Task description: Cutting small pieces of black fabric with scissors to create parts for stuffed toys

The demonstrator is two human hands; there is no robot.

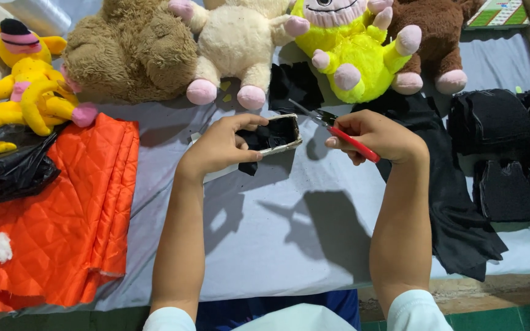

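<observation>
Both forearms reach forward, left hand [219,147] with fingers pinched, right hand [378,136] curled in a closed grip.

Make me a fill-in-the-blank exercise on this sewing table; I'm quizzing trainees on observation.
1. The right hand holds scissors with ____ handles.
2. The left hand grips a pale template with ____ fabric against it.
3. The quilted fabric on the person's left is ____.
4. The plush toy just beyond the scissors is ____ with pink feet.

Missing words: red; black; orange; yellow-green
</observation>
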